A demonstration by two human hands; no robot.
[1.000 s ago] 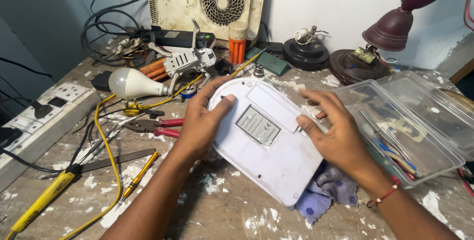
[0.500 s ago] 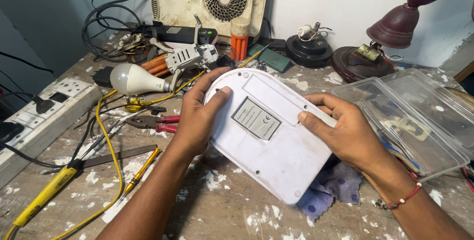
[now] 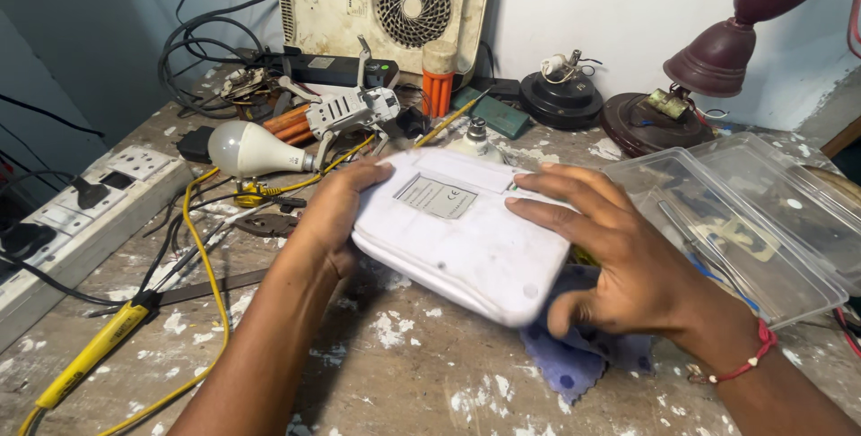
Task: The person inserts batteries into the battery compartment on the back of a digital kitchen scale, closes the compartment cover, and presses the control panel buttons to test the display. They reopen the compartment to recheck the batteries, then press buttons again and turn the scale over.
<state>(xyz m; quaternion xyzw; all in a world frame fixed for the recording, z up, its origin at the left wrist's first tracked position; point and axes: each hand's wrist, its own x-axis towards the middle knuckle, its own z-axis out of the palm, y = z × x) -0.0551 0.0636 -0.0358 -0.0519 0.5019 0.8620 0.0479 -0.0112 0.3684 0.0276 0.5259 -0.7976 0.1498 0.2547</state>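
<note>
You tip the white plastic casing (image 3: 466, 230) flatter, label side up, over the purple cloth (image 3: 583, 355); your left hand (image 3: 336, 212) and right hand (image 3: 610, 257) clasp its ends mid-bench.

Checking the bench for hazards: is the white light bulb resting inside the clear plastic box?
No. The light bulb lies on the bare bench at the left, while the clear plastic box sits far right.

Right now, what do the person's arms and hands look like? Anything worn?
Both forearms are bare, no sleeves in view, no gloves. The right hand has a thin red cord bracelet with a small pale bead at the wrist. The left hand shows no ring, watch or band. No tape, markings or cables on either arm.
</note>
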